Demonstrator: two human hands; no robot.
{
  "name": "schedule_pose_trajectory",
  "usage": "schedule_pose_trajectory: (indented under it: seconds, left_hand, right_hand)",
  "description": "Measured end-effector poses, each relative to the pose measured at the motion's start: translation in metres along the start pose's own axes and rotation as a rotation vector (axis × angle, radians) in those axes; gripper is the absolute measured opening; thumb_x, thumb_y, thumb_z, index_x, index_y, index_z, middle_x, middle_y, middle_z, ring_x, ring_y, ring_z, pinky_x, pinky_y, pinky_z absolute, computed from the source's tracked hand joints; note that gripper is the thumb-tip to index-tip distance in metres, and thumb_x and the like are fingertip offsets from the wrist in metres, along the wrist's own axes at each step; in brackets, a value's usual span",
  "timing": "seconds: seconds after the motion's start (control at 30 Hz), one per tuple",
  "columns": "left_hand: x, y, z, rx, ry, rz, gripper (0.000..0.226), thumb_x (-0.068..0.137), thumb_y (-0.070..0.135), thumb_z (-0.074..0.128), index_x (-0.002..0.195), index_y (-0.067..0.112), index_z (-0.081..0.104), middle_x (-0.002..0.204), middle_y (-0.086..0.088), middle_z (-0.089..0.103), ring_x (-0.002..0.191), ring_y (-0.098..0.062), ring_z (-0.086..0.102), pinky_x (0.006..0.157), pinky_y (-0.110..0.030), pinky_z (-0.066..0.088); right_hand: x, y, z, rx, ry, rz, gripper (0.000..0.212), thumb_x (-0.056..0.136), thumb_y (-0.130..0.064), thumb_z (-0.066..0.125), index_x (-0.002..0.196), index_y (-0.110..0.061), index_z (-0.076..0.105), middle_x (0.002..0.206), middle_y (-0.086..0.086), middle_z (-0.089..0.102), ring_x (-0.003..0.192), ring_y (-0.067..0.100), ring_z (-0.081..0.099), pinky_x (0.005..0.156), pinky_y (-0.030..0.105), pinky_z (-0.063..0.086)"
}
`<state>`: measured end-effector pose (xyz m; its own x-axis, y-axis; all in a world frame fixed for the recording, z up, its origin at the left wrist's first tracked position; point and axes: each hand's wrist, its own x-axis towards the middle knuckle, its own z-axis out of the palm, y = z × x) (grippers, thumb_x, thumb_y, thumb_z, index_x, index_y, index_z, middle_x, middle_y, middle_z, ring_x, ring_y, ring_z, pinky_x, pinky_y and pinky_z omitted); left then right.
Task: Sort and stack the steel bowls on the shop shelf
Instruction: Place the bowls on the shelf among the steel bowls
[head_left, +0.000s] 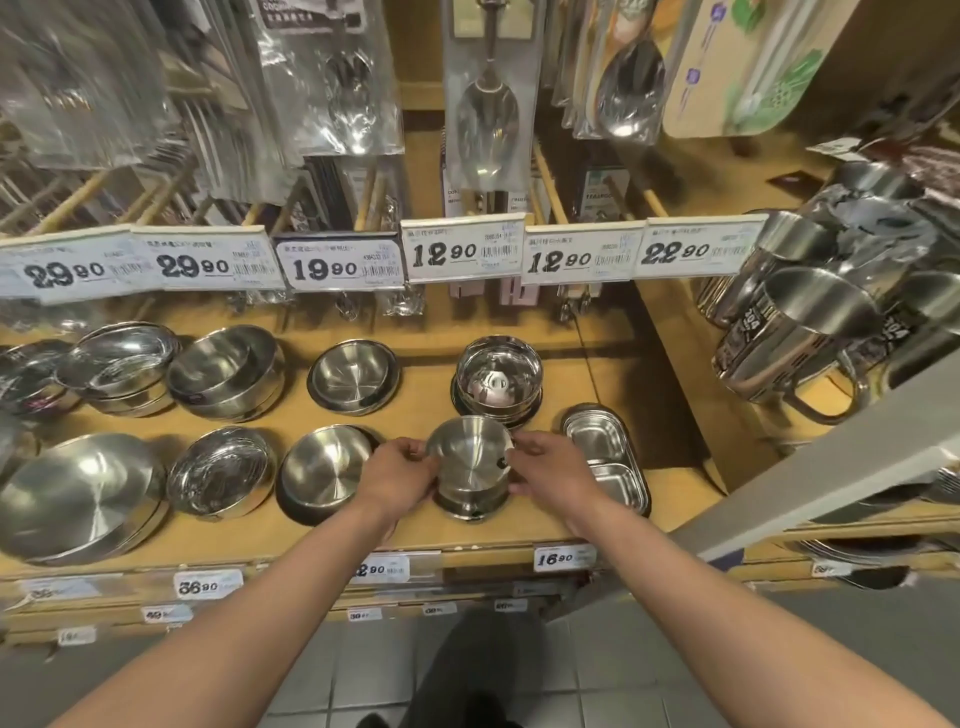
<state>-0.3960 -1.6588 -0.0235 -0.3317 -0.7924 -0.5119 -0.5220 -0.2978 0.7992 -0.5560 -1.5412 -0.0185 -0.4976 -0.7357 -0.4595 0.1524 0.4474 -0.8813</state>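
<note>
1. Both hands make the grip: the left hand (402, 475) and the right hand (550, 470) pinch the small steel bowl (470, 454) by its rim, one on each side.
2. That bowl sits tipped on a short stack (470, 501) at the front of the wooden shelf (415, 530).
3. Steel looks hard, shiny and slippery, and likely light. Holding the rim on two sides seems safest.
4. I count about nine more bowl piles and one divided steel tray (605, 457) on this shelf.
</note>
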Motion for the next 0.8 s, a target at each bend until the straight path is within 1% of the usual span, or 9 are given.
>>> schedule_pose_trajectory:
  seconds: [0.13, 0.27, 0.37, 0.43, 0.57, 0.6, 0.67, 0.73, 0.8]
  left_hand:
    - [0.003, 0.002, -0.006, -0.027, 0.052, 0.035, 0.002, 0.090, 0.013, 0.070, 0.091, 0.014, 0.072, 0.089, -0.009, 0.076, 0.088, -0.032, 0.074, 0.083, -0.052, 0.061]
    - [0.006, 0.008, -0.011, 0.015, -0.002, 0.099, 0.015, 0.093, 0.007, 0.065, 0.089, 0.016, 0.076, 0.085, -0.008, 0.076, 0.080, -0.026, 0.069, 0.086, -0.055, 0.059]
    - [0.006, 0.017, -0.015, 0.174, -0.094, 0.241, 0.019, 0.093, 0.011, 0.065, 0.097, 0.022, 0.080, 0.092, 0.000, 0.079, 0.090, -0.022, 0.073, 0.084, -0.042, 0.061]
    - [0.007, 0.023, -0.014, 0.250, -0.105, 0.319, 0.020, 0.094, 0.013, 0.063, 0.095, 0.027, 0.077, 0.087, 0.010, 0.076, 0.089, -0.015, 0.072, 0.078, -0.030, 0.058]
    - [0.013, 0.022, -0.011, 0.271, 0.128, 0.282, 0.010, 0.092, 0.031, 0.067, 0.098, 0.023, 0.066, 0.076, 0.015, 0.063, 0.066, 0.002, 0.061, 0.057, -0.013, 0.044]
    - [0.014, 0.017, -0.010, 0.249, 0.134, 0.217, 0.015, 0.089, 0.034, 0.070, 0.094, 0.022, 0.062, 0.075, 0.010, 0.065, 0.063, -0.001, 0.063, 0.057, -0.016, 0.048]
    - [0.012, 0.005, -0.006, 0.204, 0.065, 0.076, 0.020, 0.081, 0.030, 0.073, 0.094, 0.020, 0.061, 0.081, -0.002, 0.072, 0.075, -0.017, 0.071, 0.072, -0.033, 0.062]
    - [0.009, -0.005, -0.004, 0.187, 0.028, 0.046, 0.021, 0.079, 0.025, 0.074, 0.095, 0.015, 0.066, 0.085, -0.008, 0.074, 0.084, -0.029, 0.074, 0.080, -0.048, 0.062]
    - [0.010, -0.011, -0.003, 0.136, 0.038, 0.064, 0.016, 0.080, 0.020, 0.076, 0.092, 0.012, 0.069, 0.090, -0.011, 0.075, 0.089, -0.033, 0.073, 0.083, -0.051, 0.061]
  right_hand:
    - [0.004, 0.003, 0.000, 0.020, 0.002, 0.059, 0.021, 0.096, -0.020, 0.065, 0.115, -0.011, 0.066, 0.112, 0.008, 0.066, 0.098, 0.022, 0.069, 0.069, 0.024, 0.061]
    - [0.005, -0.002, -0.003, -0.044, -0.034, 0.040, 0.025, 0.093, -0.031, 0.068, 0.113, -0.015, 0.063, 0.114, 0.004, 0.066, 0.102, 0.019, 0.067, 0.069, 0.025, 0.061]
    - [0.006, -0.008, -0.006, -0.063, -0.092, 0.023, 0.037, 0.091, -0.025, 0.070, 0.127, -0.021, 0.060, 0.114, -0.006, 0.066, 0.101, 0.016, 0.068, 0.065, 0.023, 0.061]
    - [0.007, -0.009, -0.005, -0.082, -0.150, 0.020, 0.029, 0.090, -0.018, 0.071, 0.118, -0.023, 0.066, 0.111, -0.004, 0.070, 0.095, 0.017, 0.073, 0.067, 0.028, 0.062]
    - [0.007, -0.006, 0.005, -0.001, -0.094, 0.009, 0.014, 0.091, -0.014, 0.070, 0.098, -0.025, 0.066, 0.108, 0.001, 0.072, 0.093, 0.019, 0.073, 0.065, 0.025, 0.062]
    - [0.006, -0.005, 0.009, 0.028, -0.057, 0.009, 0.013, 0.090, -0.015, 0.071, 0.094, -0.026, 0.065, 0.106, 0.001, 0.072, 0.093, 0.020, 0.073, 0.065, 0.025, 0.062]
    - [0.006, -0.002, 0.014, 0.048, -0.011, 0.017, 0.018, 0.088, -0.018, 0.074, 0.086, -0.030, 0.062, 0.098, -0.004, 0.069, 0.092, 0.020, 0.073, 0.066, 0.026, 0.062]
    - [0.005, 0.002, 0.017, 0.015, -0.002, 0.033, 0.022, 0.089, -0.019, 0.072, 0.083, -0.034, 0.058, 0.097, -0.007, 0.067, 0.091, 0.018, 0.071, 0.065, 0.024, 0.061]
    - [0.006, 0.006, 0.016, -0.129, 0.045, -0.004, 0.020, 0.090, -0.025, 0.070, 0.080, -0.035, 0.056, 0.093, -0.011, 0.066, 0.084, 0.011, 0.069, 0.062, 0.022, 0.058]
